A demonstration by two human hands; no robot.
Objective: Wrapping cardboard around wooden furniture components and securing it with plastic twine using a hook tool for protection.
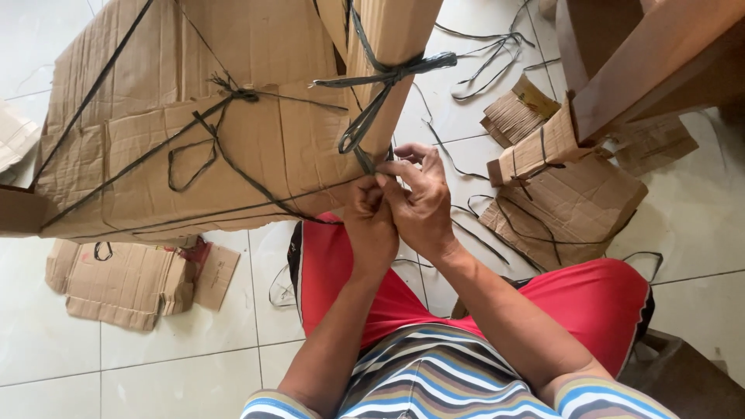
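Pinching a dark strap [371,116] at the lower edge of the big cardboard bundle [217,116], the left hand [371,221] and right hand [419,203] are pressing together, fingers [411,172] curled tight around it; cardboard scraps [124,283] are lying below the bundle.

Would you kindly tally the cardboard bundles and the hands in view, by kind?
Large tied cardboard bundle: 1
Smaller cardboard bundles on the floor: 3
Hands, left hand and right hand, at the black strap: 2
Total: 6
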